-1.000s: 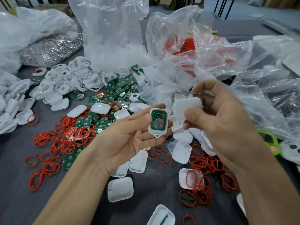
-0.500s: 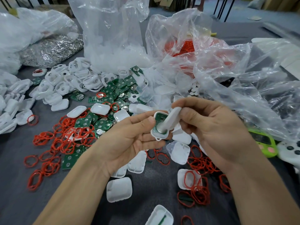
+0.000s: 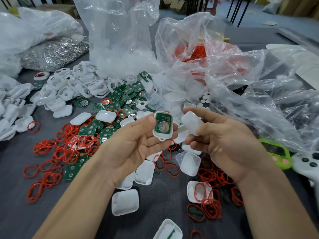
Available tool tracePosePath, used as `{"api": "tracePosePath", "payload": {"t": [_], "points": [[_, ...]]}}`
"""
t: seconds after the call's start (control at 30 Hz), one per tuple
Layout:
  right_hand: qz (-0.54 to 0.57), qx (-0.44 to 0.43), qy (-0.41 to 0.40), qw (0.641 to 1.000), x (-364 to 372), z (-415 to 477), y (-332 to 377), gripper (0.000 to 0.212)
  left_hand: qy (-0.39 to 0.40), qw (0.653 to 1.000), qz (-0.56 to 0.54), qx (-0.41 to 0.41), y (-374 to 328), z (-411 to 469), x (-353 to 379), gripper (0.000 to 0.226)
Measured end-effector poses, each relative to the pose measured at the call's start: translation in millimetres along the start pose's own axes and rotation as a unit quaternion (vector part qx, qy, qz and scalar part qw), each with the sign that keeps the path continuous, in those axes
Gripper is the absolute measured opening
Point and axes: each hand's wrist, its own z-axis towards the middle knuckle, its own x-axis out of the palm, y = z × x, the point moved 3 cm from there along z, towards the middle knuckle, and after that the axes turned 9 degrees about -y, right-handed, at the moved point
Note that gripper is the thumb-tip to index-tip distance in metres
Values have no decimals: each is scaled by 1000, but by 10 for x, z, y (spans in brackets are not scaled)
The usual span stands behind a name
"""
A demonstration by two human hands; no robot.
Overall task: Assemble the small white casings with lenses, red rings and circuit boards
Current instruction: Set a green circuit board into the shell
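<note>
- Head view: your left hand (image 3: 138, 145) pinches the white casing half (image 3: 156, 133) by its long edges, thumb on the left rim and fingertips behind. It is held up over the middle of the tabletop (image 3: 15, 195). A green circuit board (image 3: 164, 118) with a round silver cell sits face up inside it.
- Your right hand (image 3: 224, 145) pinches the matching white cover (image 3: 191, 123) just right of the casing half, close but not touching.
- Both pieces look light, stiff and thin-walled, with smooth faces that may slip. Keep your hold on the rims.
- The board seems only loosely seated, so keep the casing level and your fingers off the cell.
- The small loop at the casing's near end looks fragile. Do not squeeze there.
- The loose red rings (image 3: 69, 147) to the left look soft and floppy.
</note>
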Motion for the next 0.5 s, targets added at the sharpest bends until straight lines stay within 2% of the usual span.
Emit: {"api": "tracePosePath", "payload": {"t": [0.17,0.3,0.5], "points": [[-15,-34,-18,999,1,4,-3,41,-2,1000,-4,4,-3,3,-2,30],[14,-60,22,998,46,-14,7,25,0,1000,-4,7,-1,-7,4,31],[33,-61,64,996,41,-20,-1,19,0,1000,3,9,-6,-16,10,32]]}}
